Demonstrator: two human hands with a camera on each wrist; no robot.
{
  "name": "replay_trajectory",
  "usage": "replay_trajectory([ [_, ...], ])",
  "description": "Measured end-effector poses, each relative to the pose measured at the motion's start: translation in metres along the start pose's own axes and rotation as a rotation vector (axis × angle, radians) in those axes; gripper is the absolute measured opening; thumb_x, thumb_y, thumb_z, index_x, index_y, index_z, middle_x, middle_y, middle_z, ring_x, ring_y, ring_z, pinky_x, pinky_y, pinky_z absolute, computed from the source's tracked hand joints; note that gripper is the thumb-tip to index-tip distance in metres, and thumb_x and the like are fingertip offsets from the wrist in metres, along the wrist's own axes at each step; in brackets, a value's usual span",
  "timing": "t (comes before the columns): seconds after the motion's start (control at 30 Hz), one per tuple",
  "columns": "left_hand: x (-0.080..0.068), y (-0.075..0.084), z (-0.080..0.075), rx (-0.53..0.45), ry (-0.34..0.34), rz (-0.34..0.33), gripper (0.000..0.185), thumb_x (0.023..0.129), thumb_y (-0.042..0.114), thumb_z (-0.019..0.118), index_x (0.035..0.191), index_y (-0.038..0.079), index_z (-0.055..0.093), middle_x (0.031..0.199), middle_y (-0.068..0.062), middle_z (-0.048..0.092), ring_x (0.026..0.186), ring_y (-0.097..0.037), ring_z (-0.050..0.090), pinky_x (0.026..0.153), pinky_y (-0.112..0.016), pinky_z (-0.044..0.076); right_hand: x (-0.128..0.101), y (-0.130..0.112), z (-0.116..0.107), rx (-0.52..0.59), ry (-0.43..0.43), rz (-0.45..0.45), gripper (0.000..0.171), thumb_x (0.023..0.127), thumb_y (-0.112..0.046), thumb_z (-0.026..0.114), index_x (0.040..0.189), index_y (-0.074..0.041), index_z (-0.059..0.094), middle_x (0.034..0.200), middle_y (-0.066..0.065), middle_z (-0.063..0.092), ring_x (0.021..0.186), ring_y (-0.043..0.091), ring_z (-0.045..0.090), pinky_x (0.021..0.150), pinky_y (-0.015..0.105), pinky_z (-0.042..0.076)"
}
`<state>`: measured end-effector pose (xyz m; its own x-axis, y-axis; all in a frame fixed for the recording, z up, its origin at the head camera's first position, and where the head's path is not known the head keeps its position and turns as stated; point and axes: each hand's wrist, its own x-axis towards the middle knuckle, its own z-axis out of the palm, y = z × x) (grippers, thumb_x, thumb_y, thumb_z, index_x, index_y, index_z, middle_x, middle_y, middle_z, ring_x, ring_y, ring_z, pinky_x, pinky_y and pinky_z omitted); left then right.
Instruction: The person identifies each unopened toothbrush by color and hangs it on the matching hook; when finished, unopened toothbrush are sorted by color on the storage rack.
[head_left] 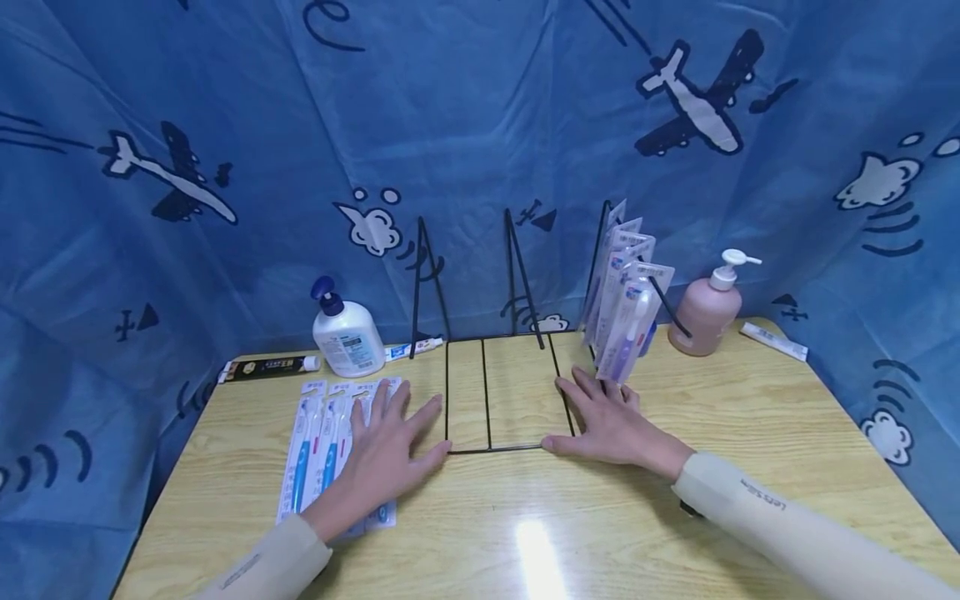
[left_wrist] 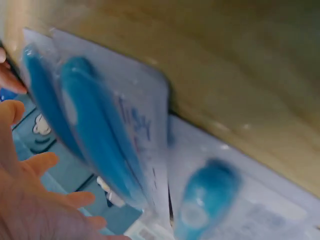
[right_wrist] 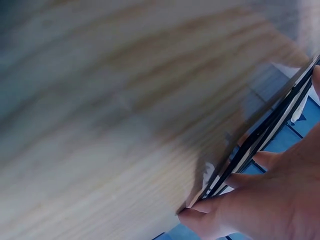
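A black wire rack (head_left: 487, 408) with upright triangular dividers stands at mid-table. Packaged purple toothbrushes (head_left: 626, 325) stand upright against its right divider. My right hand (head_left: 611, 425) lies on the rack's front right part, fingers spread, fingertips at the wires (right_wrist: 260, 132) in the right wrist view. My left hand (head_left: 386, 454) is spread over several packaged blue toothbrushes (head_left: 300, 467) lying flat on the left. Its thumb reaches the rack's front left corner; whether it touches the wire I cannot tell. Blue handles (left_wrist: 95, 120) show close up in the left wrist view.
Behind the left toothbrushes stand a white pump bottle (head_left: 348, 337), a black toothpaste tube (head_left: 270, 367) and a small white-and-blue tube (head_left: 414, 348). A pink pump bottle (head_left: 705, 312) and a white tube (head_left: 774, 340) sit at back right. A blue curtain (head_left: 465, 125) hangs behind the table.
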<state>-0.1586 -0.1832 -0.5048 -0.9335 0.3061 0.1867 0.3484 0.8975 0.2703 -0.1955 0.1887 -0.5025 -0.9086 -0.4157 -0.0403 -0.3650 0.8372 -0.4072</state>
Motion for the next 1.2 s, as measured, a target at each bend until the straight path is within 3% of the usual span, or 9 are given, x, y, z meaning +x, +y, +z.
replay_trajectory([
  [0.13,-0.006,-0.006,-0.011,-0.017,0.066,-0.028,0.074,0.098,0.055,0.073,0.162,0.023,0.056,0.17,-0.027,0.035,0.159,-0.055,0.02,0.116,-0.084,0.015,0.001,0.0,0.0,-0.001,-0.013,0.005,0.108,0.092,-0.081,0.066,0.17,-0.011,0.038,0.176,0.024,0.025,0.156,0.058,0.027,0.11,0.084,0.023],
  [0.27,-0.015,-0.018,-0.022,-0.017,0.098,-0.077,0.076,0.097,0.052,0.074,0.163,0.02,0.054,0.17,-0.026,0.035,0.158,-0.055,0.023,0.116,-0.084,0.02,0.001,0.001,-0.001,0.002,-0.013,0.008,0.108,0.092,-0.08,0.066,0.17,-0.011,0.038,0.176,0.025,0.026,0.153,0.062,0.03,0.108,0.084,0.024],
  [0.47,-0.032,-0.044,-0.036,-0.01,0.141,-0.156,0.073,0.096,0.046,0.078,0.158,0.014,0.059,0.165,-0.03,0.04,0.154,-0.058,0.029,0.112,-0.083,0.026,0.0,0.0,-0.001,0.002,-0.005,0.002,0.106,0.093,-0.077,0.068,0.17,-0.011,0.04,0.176,0.024,0.027,0.155,0.065,0.018,0.109,0.082,0.023],
  [0.67,-0.05,-0.071,-0.049,-0.031,0.051,-0.372,0.076,0.101,0.044,0.074,0.163,0.007,0.05,0.164,-0.035,0.034,0.149,-0.059,0.03,0.11,-0.08,0.031,-0.001,-0.002,-0.001,0.0,0.0,-0.006,0.105,0.094,-0.077,0.068,0.17,-0.01,0.04,0.175,0.025,0.029,0.153,0.067,0.022,0.109,0.081,0.024],
  [0.87,-0.065,-0.098,-0.053,-0.08,-0.013,-0.555,0.075,0.103,0.043,0.07,0.164,0.005,0.047,0.146,-0.038,0.044,0.128,-0.057,0.043,0.096,-0.071,0.041,0.0,-0.002,-0.002,0.015,-0.021,-0.007,0.105,0.094,-0.077,0.067,0.171,-0.011,0.038,0.176,0.025,0.025,0.155,0.062,0.026,0.111,0.083,0.022],
  [1.07,-0.07,-0.112,-0.056,-0.152,-0.018,-0.605,0.078,0.1,0.033,0.074,0.16,-0.008,0.044,0.109,-0.023,0.058,0.095,-0.037,0.054,0.075,-0.046,0.043,-0.002,-0.003,-0.004,0.023,-0.023,-0.007,0.103,0.095,-0.074,0.068,0.17,-0.01,0.038,0.176,0.025,0.025,0.153,0.063,0.027,0.11,0.083,0.022],
  [1.2,-0.069,-0.115,-0.058,-0.255,-0.047,-0.635,0.08,0.1,0.027,0.076,0.158,-0.014,0.04,0.093,-0.014,0.061,0.081,-0.028,0.056,0.068,-0.039,0.041,-0.002,-0.005,-0.005,0.007,-0.008,-0.009,0.102,0.095,-0.073,0.07,0.17,-0.01,0.04,0.175,0.025,0.027,0.156,0.064,0.018,0.111,0.083,0.023],
])
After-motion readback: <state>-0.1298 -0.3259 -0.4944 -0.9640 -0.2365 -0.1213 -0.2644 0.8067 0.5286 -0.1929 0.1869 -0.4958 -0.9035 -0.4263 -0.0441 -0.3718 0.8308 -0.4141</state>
